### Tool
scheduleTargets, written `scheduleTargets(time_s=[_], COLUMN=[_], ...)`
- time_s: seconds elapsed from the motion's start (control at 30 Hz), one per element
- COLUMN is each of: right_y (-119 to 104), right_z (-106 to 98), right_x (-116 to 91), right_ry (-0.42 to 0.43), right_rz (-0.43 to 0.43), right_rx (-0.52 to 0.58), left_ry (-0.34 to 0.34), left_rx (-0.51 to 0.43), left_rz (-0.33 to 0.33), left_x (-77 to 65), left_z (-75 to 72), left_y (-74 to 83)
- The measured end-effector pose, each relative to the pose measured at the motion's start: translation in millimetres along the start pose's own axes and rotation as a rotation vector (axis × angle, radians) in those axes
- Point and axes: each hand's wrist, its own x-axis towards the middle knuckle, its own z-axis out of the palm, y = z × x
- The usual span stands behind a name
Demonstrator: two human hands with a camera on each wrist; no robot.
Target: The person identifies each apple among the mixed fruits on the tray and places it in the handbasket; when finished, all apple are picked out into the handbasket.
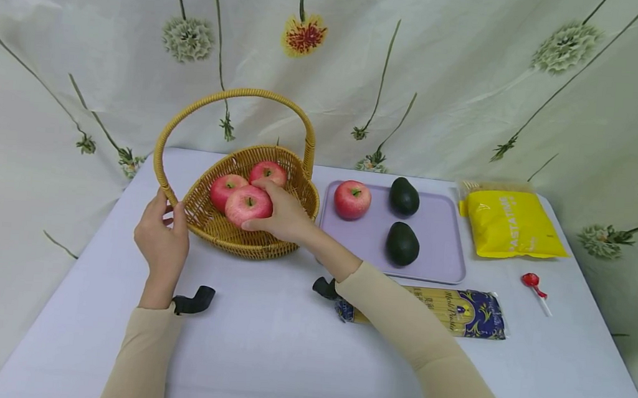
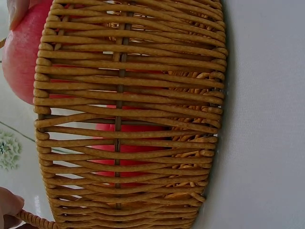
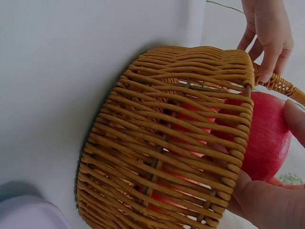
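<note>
A wicker basket (image 1: 236,247) with a tall arched handle (image 1: 237,92) stands at the table's back left. My left hand (image 1: 163,233) pinches the base of that handle at the basket's left side. Inside the basket lie two red apples, one at the left (image 1: 221,189) and one at the back (image 1: 268,170). My right hand (image 1: 284,214) reaches over the basket's right rim and grips a third apple (image 1: 248,206) between thumb and fingers. In the right wrist view this held apple (image 3: 267,133) shows at rim height, partly behind the wicker.
Right of the basket, a lilac tray (image 1: 438,258) bears an apple (image 1: 352,200) and two avocados, one behind (image 1: 404,197) and one in front (image 1: 402,244). Farther right lie a yellow pasta bag (image 1: 514,225) and a red lollipop (image 1: 531,280). My right forearm crosses a spaghetti packet (image 1: 478,314).
</note>
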Motion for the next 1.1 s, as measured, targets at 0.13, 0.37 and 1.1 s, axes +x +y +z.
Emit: scheduleTargets(time_s=[0.13, 0.37, 1.1], right_y=[1.9, 3.3, 11.4], right_z=[6.7, 20.7, 45.4], right_x=[4.5, 11.8, 28.9], right_ry=[-0.021, -0.066, -0.078], right_rz=[0.004, 0.000, 0.011], right_rx=[-0.020, -0.016, -0.043], left_ry=[-0.004, -0.013, -0.001], left_rx=[0.005, 0.012, 0.008], left_rz=[-0.005, -0.015, -0.006], left_x=[0.3, 0.1, -0.2], left_z=[1.2, 1.1, 2.0], left_y=[-1.3, -0.5, -2.1])
